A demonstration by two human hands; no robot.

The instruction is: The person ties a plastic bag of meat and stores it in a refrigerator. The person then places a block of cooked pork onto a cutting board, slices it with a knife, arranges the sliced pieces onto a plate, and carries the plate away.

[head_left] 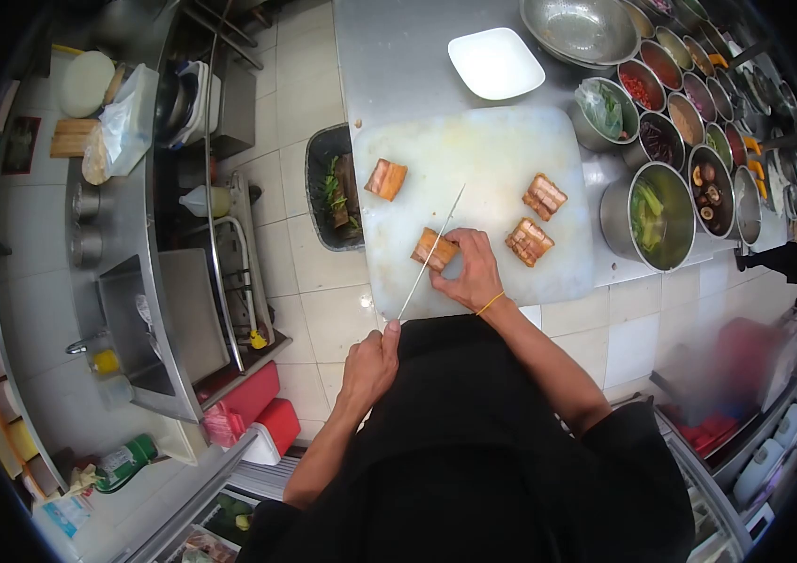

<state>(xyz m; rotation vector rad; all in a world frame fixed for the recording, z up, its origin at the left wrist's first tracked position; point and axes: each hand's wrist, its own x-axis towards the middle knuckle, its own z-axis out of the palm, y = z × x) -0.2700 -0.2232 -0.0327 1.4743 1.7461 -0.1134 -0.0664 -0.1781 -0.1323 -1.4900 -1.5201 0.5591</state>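
Note:
A knife (448, 216) is gripped in my left hand (370, 364), its blade seen nearly edge-on and lying across a browned piece of pork belly (425, 251). My right hand (472, 274), with a yellow band at the wrist, pinches the right end of that piece between thumb and fingers. Underneath is a white cutting board (464, 141). Another pork belly piece (386, 179) lies at the board's upper left. Two more, an upper one (545, 196) and a lower one (530, 241), rest on the right side.
Beyond the board sit a white square dish (496, 64) and a metal bowl (579, 28). A pot with green vegetables (648, 216) stands right of the board among several metal ingredient containers. A black bin (331, 188) is against the board's left edge. Further left is a steel sink (168, 319).

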